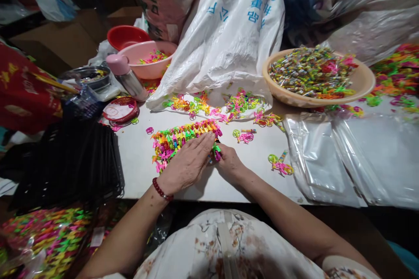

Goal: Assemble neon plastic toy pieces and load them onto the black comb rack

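Rows of small bright plastic pieces (176,139) form a block on the white table (137,157). My left hand (191,161), with a dark red bead bracelet (161,189) at the wrist, lies flat over the front right part of the block, fingers stretched out. Against the block's right end, my right hand (229,163) is closed at its edge; what its fingers hold is partly hidden, with green and purple pieces showing beside them. Loose pink and green pieces (280,165) lie to the right.
A white sack (225,39) spills colourful pieces behind the block. A wide bowl (271,89) of wrapped items stands back right, above clear plastic bags (321,157). Black racks (72,157) fill the left. A pink-capped bottle (126,76) stands by a pink basin (152,69).
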The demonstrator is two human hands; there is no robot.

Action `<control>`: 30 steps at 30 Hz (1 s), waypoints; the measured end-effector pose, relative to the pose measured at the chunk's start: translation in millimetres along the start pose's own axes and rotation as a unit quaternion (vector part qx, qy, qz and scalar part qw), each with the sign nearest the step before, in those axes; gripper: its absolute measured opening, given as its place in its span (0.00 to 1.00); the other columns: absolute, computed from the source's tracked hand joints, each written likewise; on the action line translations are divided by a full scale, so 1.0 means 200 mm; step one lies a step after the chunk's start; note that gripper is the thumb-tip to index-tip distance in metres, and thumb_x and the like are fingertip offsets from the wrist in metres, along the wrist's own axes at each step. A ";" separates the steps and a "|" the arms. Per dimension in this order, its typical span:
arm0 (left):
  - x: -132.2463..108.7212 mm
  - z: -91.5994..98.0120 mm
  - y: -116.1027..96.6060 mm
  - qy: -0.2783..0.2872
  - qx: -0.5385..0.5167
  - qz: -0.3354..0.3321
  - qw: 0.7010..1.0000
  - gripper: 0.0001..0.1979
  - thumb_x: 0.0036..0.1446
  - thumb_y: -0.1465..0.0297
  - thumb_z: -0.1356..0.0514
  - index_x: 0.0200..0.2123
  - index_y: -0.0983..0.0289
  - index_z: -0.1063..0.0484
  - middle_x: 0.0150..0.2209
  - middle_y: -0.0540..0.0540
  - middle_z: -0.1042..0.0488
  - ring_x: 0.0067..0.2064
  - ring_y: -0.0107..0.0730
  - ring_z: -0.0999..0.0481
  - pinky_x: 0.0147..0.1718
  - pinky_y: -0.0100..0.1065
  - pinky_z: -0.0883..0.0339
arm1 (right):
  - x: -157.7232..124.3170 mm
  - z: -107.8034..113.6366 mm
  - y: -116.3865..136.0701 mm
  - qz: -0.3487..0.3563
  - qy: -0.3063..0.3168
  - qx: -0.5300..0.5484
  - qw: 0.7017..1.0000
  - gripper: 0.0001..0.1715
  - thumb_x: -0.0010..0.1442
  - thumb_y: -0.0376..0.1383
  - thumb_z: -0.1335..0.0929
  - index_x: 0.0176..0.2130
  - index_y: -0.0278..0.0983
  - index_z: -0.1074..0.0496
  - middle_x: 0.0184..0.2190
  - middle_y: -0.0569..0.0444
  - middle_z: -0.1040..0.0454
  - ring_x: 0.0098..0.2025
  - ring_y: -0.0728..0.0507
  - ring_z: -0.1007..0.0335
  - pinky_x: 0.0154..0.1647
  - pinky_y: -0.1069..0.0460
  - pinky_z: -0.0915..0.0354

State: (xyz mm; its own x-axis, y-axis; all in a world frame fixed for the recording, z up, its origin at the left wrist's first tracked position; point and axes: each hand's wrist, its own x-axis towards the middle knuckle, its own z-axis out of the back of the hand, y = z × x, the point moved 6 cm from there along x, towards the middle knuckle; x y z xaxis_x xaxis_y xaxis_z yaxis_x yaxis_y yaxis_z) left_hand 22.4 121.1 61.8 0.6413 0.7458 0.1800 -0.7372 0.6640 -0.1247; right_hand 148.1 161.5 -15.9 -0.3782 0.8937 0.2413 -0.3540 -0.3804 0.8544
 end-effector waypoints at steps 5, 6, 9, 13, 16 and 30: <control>0.01 0.00 -0.02 0.030 0.038 -0.004 0.999 0.29 0.68 0.69 0.52 0.70 0.65 0.52 0.72 0.60 0.55 0.72 0.42 0.55 0.66 0.46 0.51 | 0.04 -0.02 -0.04 0.019 0.070 -0.091 0.993 0.12 0.56 0.27 0.38 0.39 0.33 0.28 0.37 0.48 0.24 0.37 0.44 0.30 0.41 0.50 0.34; 0.01 0.01 -0.02 0.028 0.044 0.000 0.999 0.28 0.68 0.67 0.52 0.69 0.65 0.50 0.72 0.59 0.55 0.72 0.43 0.55 0.66 0.47 0.51 | 0.04 -0.03 -0.05 0.018 0.081 -0.105 0.991 0.14 0.55 0.26 0.37 0.41 0.33 0.28 0.38 0.47 0.24 0.38 0.43 0.30 0.42 0.50 0.34; 0.02 0.01 -0.04 0.021 0.052 0.002 0.998 0.29 0.68 0.62 0.50 0.69 0.63 0.48 0.72 0.57 0.54 0.72 0.45 0.56 0.66 0.48 0.52 | 0.05 -0.06 -0.06 0.015 0.094 -0.130 0.987 0.17 0.54 0.25 0.36 0.44 0.32 0.28 0.41 0.46 0.24 0.39 0.43 0.30 0.42 0.50 0.33; 0.02 0.01 -0.05 0.017 0.054 -0.013 0.998 0.30 0.67 0.59 0.48 0.69 0.63 0.47 0.71 0.55 0.52 0.72 0.43 0.55 0.67 0.46 0.55 | 0.05 -0.05 -0.01 0.021 0.090 -0.129 0.987 0.18 0.55 0.25 0.35 0.45 0.35 0.28 0.42 0.49 0.24 0.39 0.44 0.30 0.43 0.50 0.32; 0.02 0.01 -0.04 0.007 0.063 -0.016 0.998 0.30 0.67 0.61 0.48 0.69 0.63 0.48 0.71 0.55 0.51 0.72 0.41 0.53 0.68 0.44 0.56 | 0.05 0.04 0.03 0.018 0.099 -0.124 0.987 0.12 0.59 0.26 0.36 0.40 0.36 0.26 0.36 0.52 0.23 0.36 0.46 0.29 0.41 0.52 0.32; 0.02 -0.03 -0.02 0.007 0.054 -0.036 0.998 0.28 0.65 0.60 0.47 0.67 0.57 0.42 0.72 0.55 0.53 0.71 0.50 0.49 0.64 0.52 0.47 | -0.59 1.03 -0.15 -0.140 -0.054 -0.433 0.889 0.20 0.57 0.25 0.36 0.46 0.37 0.22 0.48 0.45 0.26 0.49 0.40 0.30 0.49 0.47 0.33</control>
State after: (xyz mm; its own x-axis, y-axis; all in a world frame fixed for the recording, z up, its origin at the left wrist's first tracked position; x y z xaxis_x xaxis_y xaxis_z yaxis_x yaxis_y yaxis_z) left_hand 29.6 121.1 57.3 0.6960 0.6973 0.1714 -0.7070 0.7072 -0.0065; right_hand 380.2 117.7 24.9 -0.1047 0.9820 0.1571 -0.9643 -0.1389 0.2254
